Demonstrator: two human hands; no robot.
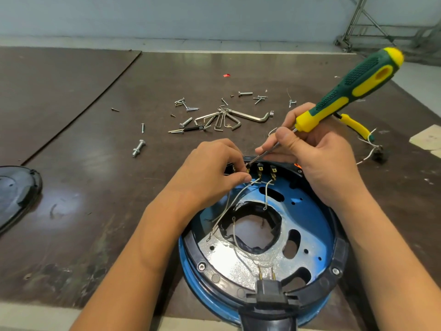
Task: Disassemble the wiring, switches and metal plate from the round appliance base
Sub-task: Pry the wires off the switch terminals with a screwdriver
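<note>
A black cover (16, 187) lies at the worktop's left edge, and loose screws and hex keys (224, 118) are scattered mid-worktop, probably parked clear of the job. The round base (191, 266) sits open side up at the near edge, its metal plate (310, 211) seated inside. The left hand (210, 168) pinches a white wire (238, 194) at the leftmost switch terminal (248, 170), apparently to steady it. The right hand (317, 158) pinches the screwdriver (358, 77) low on its shaft, seemingly for fine tip control there.
</note>
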